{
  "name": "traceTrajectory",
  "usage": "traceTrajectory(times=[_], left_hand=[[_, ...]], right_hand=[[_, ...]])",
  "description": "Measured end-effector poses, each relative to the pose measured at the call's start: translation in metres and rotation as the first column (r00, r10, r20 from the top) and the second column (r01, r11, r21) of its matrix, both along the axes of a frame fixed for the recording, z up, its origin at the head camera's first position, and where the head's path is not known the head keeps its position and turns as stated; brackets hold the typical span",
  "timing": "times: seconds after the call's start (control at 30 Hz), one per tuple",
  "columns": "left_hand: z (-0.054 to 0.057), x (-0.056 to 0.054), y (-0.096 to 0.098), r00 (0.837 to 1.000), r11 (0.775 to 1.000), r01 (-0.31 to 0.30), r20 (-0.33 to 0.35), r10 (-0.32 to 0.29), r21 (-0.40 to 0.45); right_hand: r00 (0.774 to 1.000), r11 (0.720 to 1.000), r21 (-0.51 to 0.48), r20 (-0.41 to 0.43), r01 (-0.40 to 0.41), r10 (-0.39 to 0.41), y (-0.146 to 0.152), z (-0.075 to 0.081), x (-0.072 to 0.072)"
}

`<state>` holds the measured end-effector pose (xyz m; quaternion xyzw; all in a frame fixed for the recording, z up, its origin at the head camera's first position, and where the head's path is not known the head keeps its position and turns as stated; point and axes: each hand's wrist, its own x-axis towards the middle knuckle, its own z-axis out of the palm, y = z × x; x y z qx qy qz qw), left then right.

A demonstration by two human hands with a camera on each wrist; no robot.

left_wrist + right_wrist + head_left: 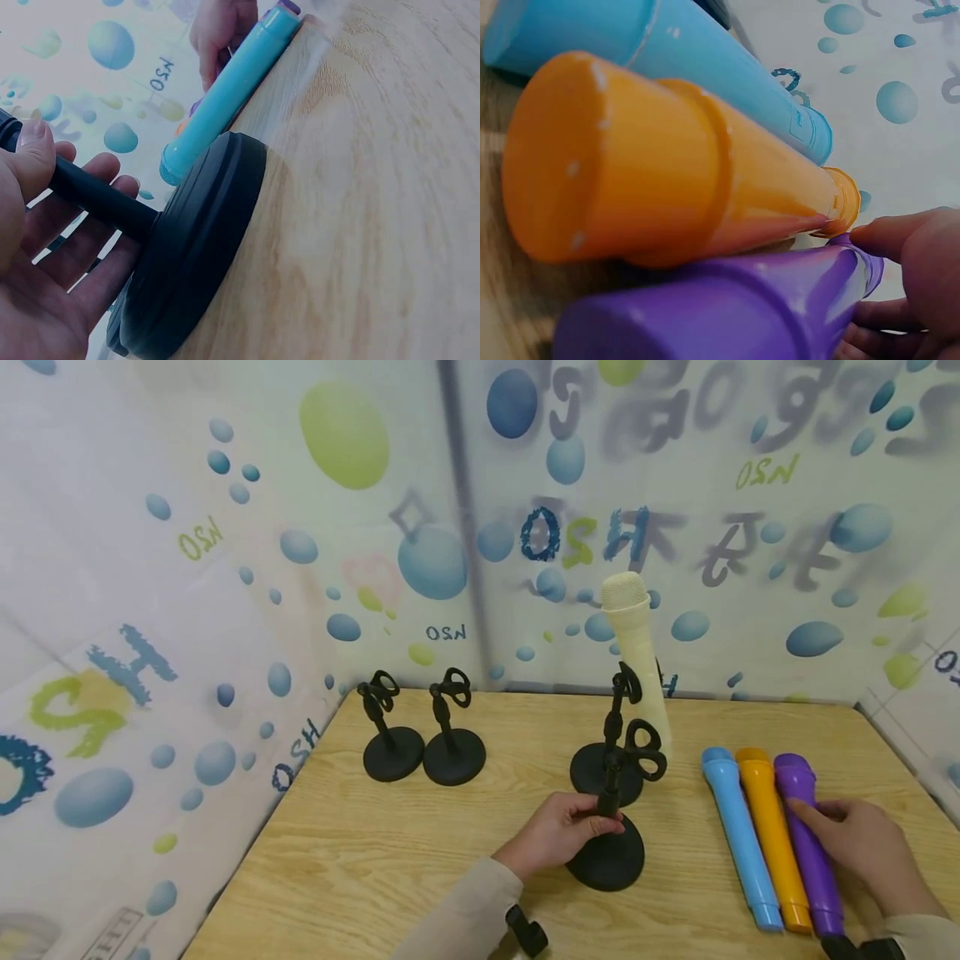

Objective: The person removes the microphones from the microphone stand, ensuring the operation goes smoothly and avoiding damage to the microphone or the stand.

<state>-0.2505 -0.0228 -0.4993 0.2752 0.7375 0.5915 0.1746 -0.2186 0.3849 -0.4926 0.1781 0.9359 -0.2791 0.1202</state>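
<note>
With thumb and fingers, my left hand (555, 832) holds the stem of a black desktop microphone stand (617, 865), whose round base is at the table. In the left wrist view the stem (101, 196) crosses the fingers, above the thick base. Just behind it, a second black stand (588, 770) bears a cream microphone (633, 647) tilted upright in its clip. My right hand (866, 847) grips a purple microphone (812, 852) near its head end, thumb on one side and fingers on the other. Orange (772, 839) and light blue (738, 839) microphones lie beside it.
Two more black stands (393, 753) with clips, one of them the nearer-to-centre stand (454, 757), are at the back left of the wooden table (360, 868). A patterned curtain-like wall (525, 610) rises behind the table, with more on both sides.
</note>
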Motion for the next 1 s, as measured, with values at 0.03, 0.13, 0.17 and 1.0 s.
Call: traceTrajectory(times=[0.03,0.13,0.17,1.0], left_hand=[[0.0,0.0,0.0,1.0,1.0,0.0,0.003,0.0,0.001],[0.001,0.0,0.0,1.0,1.0,0.003,0.009,-0.003,0.006],[0.001,0.0,0.0,1.0,1.0,0.004,0.01,-0.004,0.008],[-0.002,0.001,0.001,1.0,1.0,-0.002,-0.001,0.002,0.015]], right_hand=[[1.0,1.0,0.001,-0.003,-0.002,0.002,0.0,0.0,0.001],[1.0,1.0,0.012,-0.014,-0.009,0.009,0.0,0.002,0.004],[1.0,1.0,0.017,-0.016,-0.007,0.007,-0.001,0.002,0.005],[0.974,0.99,0.029,-0.181,0.141,-0.134,-0.017,0.014,0.019]])
